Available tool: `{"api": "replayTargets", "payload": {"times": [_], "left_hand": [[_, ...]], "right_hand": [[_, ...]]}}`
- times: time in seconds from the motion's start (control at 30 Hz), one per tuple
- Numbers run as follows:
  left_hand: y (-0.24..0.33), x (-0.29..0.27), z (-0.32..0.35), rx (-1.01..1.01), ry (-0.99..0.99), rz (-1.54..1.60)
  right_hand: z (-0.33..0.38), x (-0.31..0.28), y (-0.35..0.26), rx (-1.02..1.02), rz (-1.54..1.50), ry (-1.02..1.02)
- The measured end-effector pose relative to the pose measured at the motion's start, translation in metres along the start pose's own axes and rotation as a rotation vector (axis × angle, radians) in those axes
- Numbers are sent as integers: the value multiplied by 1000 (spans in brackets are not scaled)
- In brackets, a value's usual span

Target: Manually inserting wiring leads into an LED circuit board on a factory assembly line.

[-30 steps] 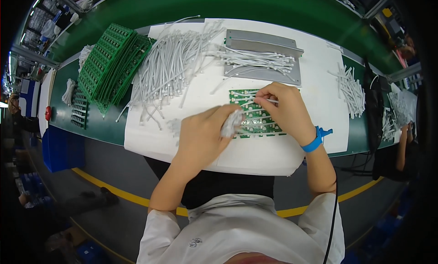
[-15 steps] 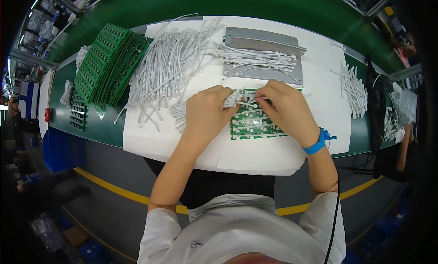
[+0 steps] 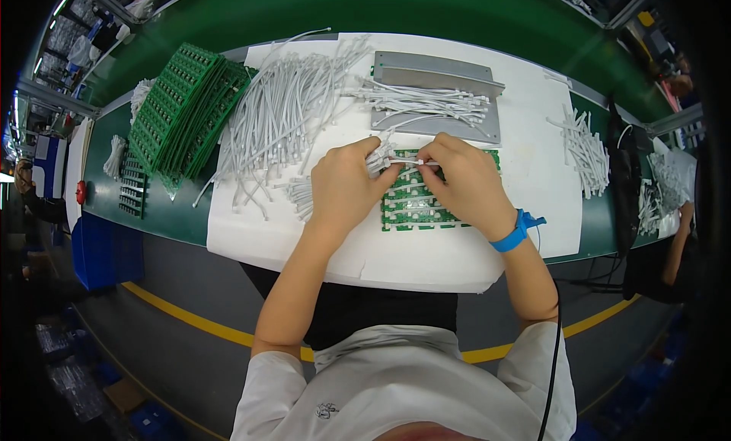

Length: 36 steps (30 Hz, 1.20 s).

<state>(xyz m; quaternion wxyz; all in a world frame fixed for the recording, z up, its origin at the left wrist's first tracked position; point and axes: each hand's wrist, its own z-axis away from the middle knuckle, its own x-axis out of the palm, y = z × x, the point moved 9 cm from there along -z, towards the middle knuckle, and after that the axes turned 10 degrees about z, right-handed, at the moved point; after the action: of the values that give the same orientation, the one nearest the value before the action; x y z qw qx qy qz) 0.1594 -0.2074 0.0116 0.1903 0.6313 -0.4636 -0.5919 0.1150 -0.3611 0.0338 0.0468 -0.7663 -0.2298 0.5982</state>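
A green circuit board with rows of white connectors lies on white paper in front of me, white cables laid across it. Over its left side, my left hand is closed around a small bunch of white cables. From that bunch a single white cable runs across to my right hand, whose thumb and forefinger pinch its end above the board's far rows. The fingertips partly cover the connector there. A blue wrist strap with a black cord circles my right wrist.
Beyond the board stands a grey metal fixture with white cables lying on it. A big cable pile and a leaning stack of green boards are to the left. More white cables lie at the right.
My right hand has shifted slightly left toward my left hand, its fingertips now on the end of the white cable. The left hand has stayed nearly in place.
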Motion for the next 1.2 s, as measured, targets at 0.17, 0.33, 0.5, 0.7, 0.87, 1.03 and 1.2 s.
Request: {"api": "replayTargets", "payload": {"times": [0.17,0.33,0.5,0.7,0.87,1.03,1.2], "left_hand": [[1,1,1,-51,-33,6],[1,1,1,-52,-41,-31],[4,3,1,-72,-79,-49],[6,6,3,-84,-119,-90],[6,12,7,-10,-152,-141],[8,10,9,79,-130,-131],[22,-4,18,114,-79,-7]], "right_hand": [[1,2,2,-9,-4,4],[2,5,1,-43,-13,-31],[4,6,2,-26,-24,-13],[7,13,-4,13,21,0],[11,17,-5,71,24,13],[11,12,-5,61,8,-15],[19,-16,-23,-88,98,188]]}}
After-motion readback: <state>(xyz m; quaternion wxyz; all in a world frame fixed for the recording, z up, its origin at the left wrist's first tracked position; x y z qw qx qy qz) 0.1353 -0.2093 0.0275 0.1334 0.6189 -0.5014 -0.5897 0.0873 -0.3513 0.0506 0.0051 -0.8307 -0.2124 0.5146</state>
